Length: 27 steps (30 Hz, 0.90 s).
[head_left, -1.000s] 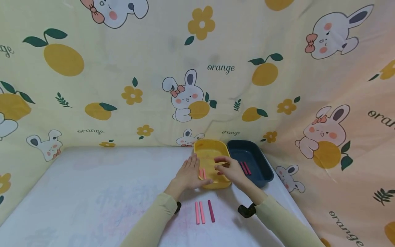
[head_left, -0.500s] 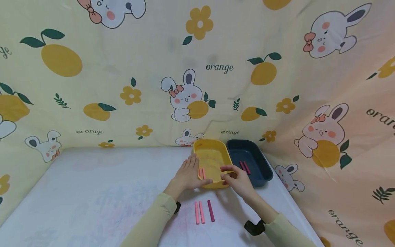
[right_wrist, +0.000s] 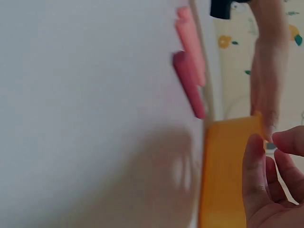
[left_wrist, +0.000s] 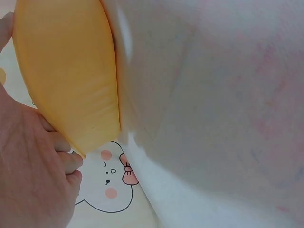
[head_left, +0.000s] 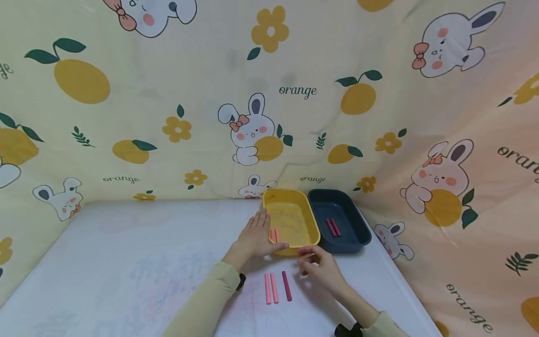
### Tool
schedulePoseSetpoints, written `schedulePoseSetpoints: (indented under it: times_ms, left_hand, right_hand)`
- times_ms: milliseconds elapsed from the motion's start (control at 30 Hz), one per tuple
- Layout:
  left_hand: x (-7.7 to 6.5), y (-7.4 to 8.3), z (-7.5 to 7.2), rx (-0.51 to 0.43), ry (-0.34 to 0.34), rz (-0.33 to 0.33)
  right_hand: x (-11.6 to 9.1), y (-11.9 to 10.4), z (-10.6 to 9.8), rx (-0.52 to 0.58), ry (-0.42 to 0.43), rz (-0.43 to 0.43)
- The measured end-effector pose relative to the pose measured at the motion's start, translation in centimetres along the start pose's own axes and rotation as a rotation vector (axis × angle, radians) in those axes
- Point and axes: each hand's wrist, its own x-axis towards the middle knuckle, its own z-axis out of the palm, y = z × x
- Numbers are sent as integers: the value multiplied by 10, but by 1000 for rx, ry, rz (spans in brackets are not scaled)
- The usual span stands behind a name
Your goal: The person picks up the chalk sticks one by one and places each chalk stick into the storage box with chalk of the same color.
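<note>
My left hand (head_left: 254,238) rests against the front left corner of a yellow tray (head_left: 296,217), fingers extended along its left side and thumb across the front rim. Two light pink chalk-like sticks (head_left: 277,235) lie inside near that hand. In front of the tray, my right hand (head_left: 322,269) hovers over the table with fingers loosely bent; the right wrist view shows nothing between its thumb and fingers. Just left of it, two light pink sticks (head_left: 275,288) and one dark pink stick (head_left: 287,286) lie on the tabletop.
A dark blue tray (head_left: 361,236) stands right beside the yellow one, with two dark pink sticks (head_left: 335,227) in it. The white tabletop (head_left: 139,252) has faint coloured smudges. A patterned cloth (head_left: 189,93) hangs behind and along the right side.
My right hand has moved from over the yellow tray toward me, past its front rim to above the table. My left hand stays at the tray's corner. The sticks have not moved.
</note>
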Motion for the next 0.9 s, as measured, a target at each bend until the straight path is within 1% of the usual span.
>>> schedulePoseSetpoints:
  times_ms: [100,233,400,567,900]
  left_hand:
    - [1,-1,1,0,-3,-7]
    - [2,-1,2,-1,-10,-13]
    - [3,-2,2,-20,-7,-12]
    - [3,-2,2,-8,-2,-6]
    - [3,0,1,-18,-5,-15]
  right_hand:
    - [-3,6,6,-22,-46,17]
    - [-5,9,13,-81,-116,38]
    - [-7,9,17,-130,-191,25]
    - [-6,9,22,-158,-216,-2]
    - [1,5,29,-235,-269,-18]
